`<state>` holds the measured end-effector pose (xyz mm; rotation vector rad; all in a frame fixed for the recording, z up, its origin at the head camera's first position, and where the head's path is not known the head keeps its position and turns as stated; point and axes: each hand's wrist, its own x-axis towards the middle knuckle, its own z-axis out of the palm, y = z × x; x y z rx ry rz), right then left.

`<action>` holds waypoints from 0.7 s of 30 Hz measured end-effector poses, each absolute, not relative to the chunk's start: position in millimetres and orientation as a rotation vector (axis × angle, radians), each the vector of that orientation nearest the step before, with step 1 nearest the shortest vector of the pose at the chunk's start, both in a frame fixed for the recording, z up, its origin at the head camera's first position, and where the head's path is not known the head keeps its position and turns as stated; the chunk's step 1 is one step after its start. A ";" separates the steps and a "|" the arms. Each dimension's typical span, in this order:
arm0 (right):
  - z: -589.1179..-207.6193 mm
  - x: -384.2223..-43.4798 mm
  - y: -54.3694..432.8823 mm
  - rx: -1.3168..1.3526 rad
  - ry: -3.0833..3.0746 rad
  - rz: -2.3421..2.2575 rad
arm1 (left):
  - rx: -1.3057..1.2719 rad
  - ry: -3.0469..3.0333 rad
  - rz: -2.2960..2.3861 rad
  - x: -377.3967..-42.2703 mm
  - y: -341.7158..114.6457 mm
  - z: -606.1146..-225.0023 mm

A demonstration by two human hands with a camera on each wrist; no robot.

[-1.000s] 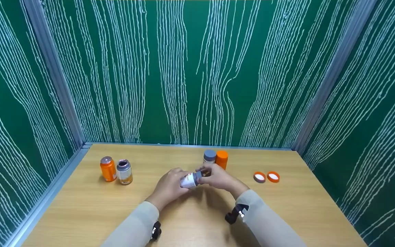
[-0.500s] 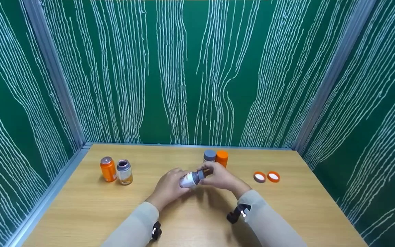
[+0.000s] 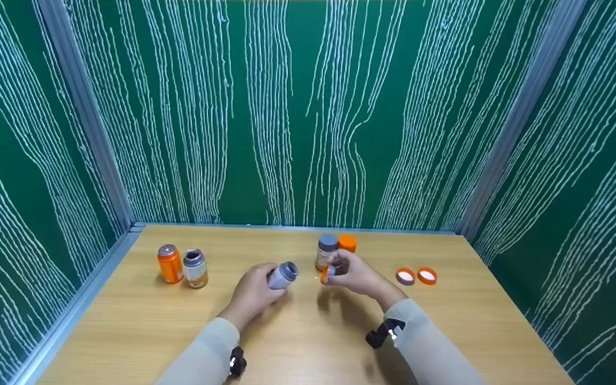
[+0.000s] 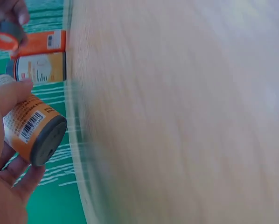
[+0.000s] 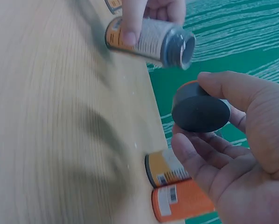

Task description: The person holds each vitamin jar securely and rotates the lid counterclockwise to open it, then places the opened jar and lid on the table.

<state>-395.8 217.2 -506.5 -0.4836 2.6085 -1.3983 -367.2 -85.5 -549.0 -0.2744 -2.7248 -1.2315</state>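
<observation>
My left hand [image 3: 254, 293] holds a bottle [image 3: 280, 278] with a grey neck and a white-and-orange label. It is tilted, its uncapped mouth facing right. In the left wrist view the fingers wrap the bottle [image 4: 34, 126], whose dark base shows. To the right, my right hand [image 3: 360, 278] pinches a grey cap [image 5: 200, 112] with an orange inner rim, apart from the bottle mouth. Behind that hand stand a grey-lidded bottle [image 3: 325, 255] and an orange bottle [image 3: 347, 243], the latter partly hidden.
At the left of the wooden table [image 3: 286, 353] stand an orange bottle [image 3: 169, 266] and an uncapped white-and-orange bottle [image 3: 195, 274]. Two caps, a grey one [image 3: 405, 276] and an orange one [image 3: 426, 275], lie inside-up at the right. Green walls [image 3: 313, 107] enclose the table.
The cap has come off the bottle and moved right with my right hand. My left hand has shifted slightly left with the bottle, whose mouth now shows.
</observation>
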 end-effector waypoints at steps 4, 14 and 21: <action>-508.7 -395.7 231.9 -0.442 2.635 -1.378 | -0.157 -2.708 -1.356 -367.0 -94.7 -550.6; -521.7 -401.9 271.1 -0.217 2.710 -1.306 | 0.029 -2.644 -1.465 -370.4 -121.2 -555.6; -531.5 -411.5 294.4 -0.061 2.777 -1.275 | 0.134 -2.688 -1.444 -370.9 -139.5 -548.3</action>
